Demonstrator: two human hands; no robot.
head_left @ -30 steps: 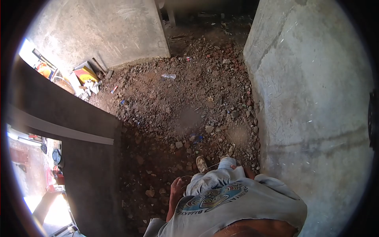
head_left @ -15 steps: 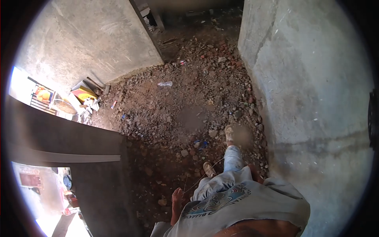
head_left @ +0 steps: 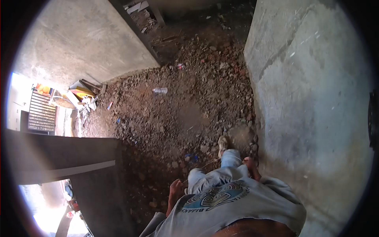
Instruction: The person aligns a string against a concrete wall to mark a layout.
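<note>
My left hand (head_left: 176, 187) is closed in front of my left hip, its fingers around a thin, light string. The string (head_left: 213, 161) runs from it across the front of my thighs toward the right. Beside my right thigh, near the wall, my right hand (head_left: 250, 162) is curled shut where the string's other side leads. The exact grip there is small and partly hidden. Below the hands are my pale jeans (head_left: 231, 158) and one tan shoe (head_left: 223, 145) on the rubble.
Broken stones and dirt cover the ground (head_left: 158, 114). A tall plastered wall (head_left: 308, 98) stands close on my right, with another wall (head_left: 87, 35) ahead left. A clear plastic bottle (head_left: 160, 91) lies on the rubble. Boards and scraps (head_left: 81, 94) lean near the bright opening.
I have stepped forward over the rubble, and the view has shifted. My right hand has come out from behind the shirt into view. The left hand stays closed on the string.
</note>
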